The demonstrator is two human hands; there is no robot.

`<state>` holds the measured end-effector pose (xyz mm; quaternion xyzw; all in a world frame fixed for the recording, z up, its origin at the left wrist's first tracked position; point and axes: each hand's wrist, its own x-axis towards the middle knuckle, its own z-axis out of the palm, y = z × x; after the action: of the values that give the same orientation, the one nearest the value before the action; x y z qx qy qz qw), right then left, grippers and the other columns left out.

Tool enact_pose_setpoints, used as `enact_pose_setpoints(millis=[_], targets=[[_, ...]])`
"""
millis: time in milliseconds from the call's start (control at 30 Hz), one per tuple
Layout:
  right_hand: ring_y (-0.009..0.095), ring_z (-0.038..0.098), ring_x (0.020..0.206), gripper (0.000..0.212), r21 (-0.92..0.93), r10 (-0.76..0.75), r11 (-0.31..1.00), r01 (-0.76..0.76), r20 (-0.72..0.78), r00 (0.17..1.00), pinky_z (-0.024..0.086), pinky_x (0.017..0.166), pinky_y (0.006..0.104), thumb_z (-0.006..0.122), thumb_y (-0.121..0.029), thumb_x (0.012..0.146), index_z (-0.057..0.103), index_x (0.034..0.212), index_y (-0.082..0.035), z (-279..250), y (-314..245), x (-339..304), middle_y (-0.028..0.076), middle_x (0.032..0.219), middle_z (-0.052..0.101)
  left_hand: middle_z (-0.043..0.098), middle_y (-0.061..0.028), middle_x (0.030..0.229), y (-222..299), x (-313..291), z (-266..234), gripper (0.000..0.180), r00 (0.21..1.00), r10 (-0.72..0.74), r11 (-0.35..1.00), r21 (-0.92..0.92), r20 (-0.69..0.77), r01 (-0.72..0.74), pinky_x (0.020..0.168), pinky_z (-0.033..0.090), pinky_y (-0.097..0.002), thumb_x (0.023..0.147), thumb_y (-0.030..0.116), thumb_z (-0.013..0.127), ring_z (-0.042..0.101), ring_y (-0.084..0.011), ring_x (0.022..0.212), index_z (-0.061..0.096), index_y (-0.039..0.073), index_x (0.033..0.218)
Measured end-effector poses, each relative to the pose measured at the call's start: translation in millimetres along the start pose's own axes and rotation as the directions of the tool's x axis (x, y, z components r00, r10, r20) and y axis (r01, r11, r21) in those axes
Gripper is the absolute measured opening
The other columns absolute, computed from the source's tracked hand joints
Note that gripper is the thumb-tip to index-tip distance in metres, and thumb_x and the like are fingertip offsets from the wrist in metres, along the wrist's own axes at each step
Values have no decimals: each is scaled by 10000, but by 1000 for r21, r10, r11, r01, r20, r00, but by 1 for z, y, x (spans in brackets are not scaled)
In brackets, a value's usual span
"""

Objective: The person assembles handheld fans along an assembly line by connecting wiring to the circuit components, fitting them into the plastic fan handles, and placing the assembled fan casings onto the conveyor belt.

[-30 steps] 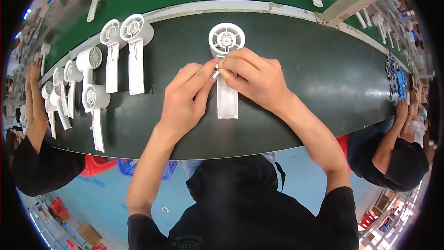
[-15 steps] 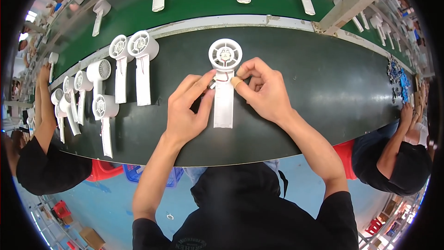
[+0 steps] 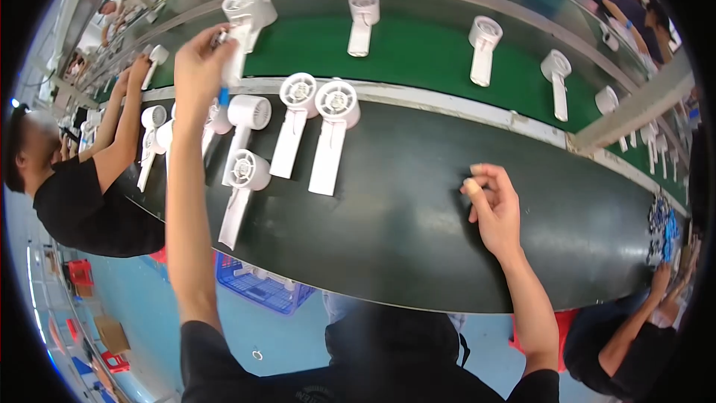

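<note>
My left hand (image 3: pixel 200 60) reaches out over the green conveyor belt (image 3: pixel 425 52) at the far left. Its fingers are closed on the handle of a white handheld fan (image 3: pixel 240 4), whose round head points away from me. Right behind that head is another white fan head, partly covered. My right hand (image 3: pixel 498 205) hovers over the dark table (image 3: pixel 418 254), with a yellowish finger cot on the thumb. Its fingers curl loosely and hold nothing I can see. To its left, two white fans with wired open handles (image 3: pixel 328 153) lie side by side.
More white fans, one of them near the front edge (image 3: pixel 242 179), lie left of the middle. Others sit spaced along the belt, such as this fan (image 3: pixel 486 41). A metal post (image 3: pixel 634 112) rises at the right. Blue and dark small parts (image 3: pixel 662 231) are heaped far right. Co-workers sit at both sides.
The fan that lay between my hands is now gripped in my left hand, up and left over the belt. My right hand has let go and moved right. The view has turned left.
</note>
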<state>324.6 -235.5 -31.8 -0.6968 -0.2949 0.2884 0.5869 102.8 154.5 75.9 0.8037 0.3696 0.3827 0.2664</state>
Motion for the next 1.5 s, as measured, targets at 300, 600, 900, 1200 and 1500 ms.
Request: enact_pose_setpoints(millis=[300,600,900,1200,1500], targets=[[46,566,661,192,-106,37,993,-44,-63,997,412,439,187,614,-71,972,559,1144,-5,-1,7,1,25,853,600,722,-55,897,-235,122,-23,346,984,-162,977,127,-72,170,742,486,-272,826,100,711,619,-110,792,710,5,1159],[54,575,637,134,-143,81,985,-93,-84,993,400,423,181,612,-50,966,570,1083,0,0,8,0,23,805,609,649,-157,1235,-260,141,-27,578,970,-244,810,549,-5,207,981,447,-477,764,199,724,599,-314,1145,628,146,1331],[46,580,635,106,-142,83,985,-97,-100,992,394,422,181,625,-40,949,591,1044,-9,3,4,0,15,778,614,567,-218,1326,-180,150,27,527,992,118,586,802,52,-111,995,421,-547,827,301,669,447,-381,1328,591,78,1298],[30,553,608,121,-149,31,988,-41,-71,997,394,453,196,679,-79,931,628,1015,-8,7,12,1,2,734,619,661,-344,1056,-215,162,64,542,994,-110,757,651,27,66,910,499,-555,861,279,580,636,-498,1020,432,-89,1230],[138,597,566,198,-266,-151,956,124,-86,985,478,555,298,690,-233,933,646,1005,-53,-14,14,0,55,676,640,501,-205,1454,32,-6,86,536,896,312,950,-132,317,-284,1121,332,-356,926,44,518,486,-298,1336,454,4,1457]])
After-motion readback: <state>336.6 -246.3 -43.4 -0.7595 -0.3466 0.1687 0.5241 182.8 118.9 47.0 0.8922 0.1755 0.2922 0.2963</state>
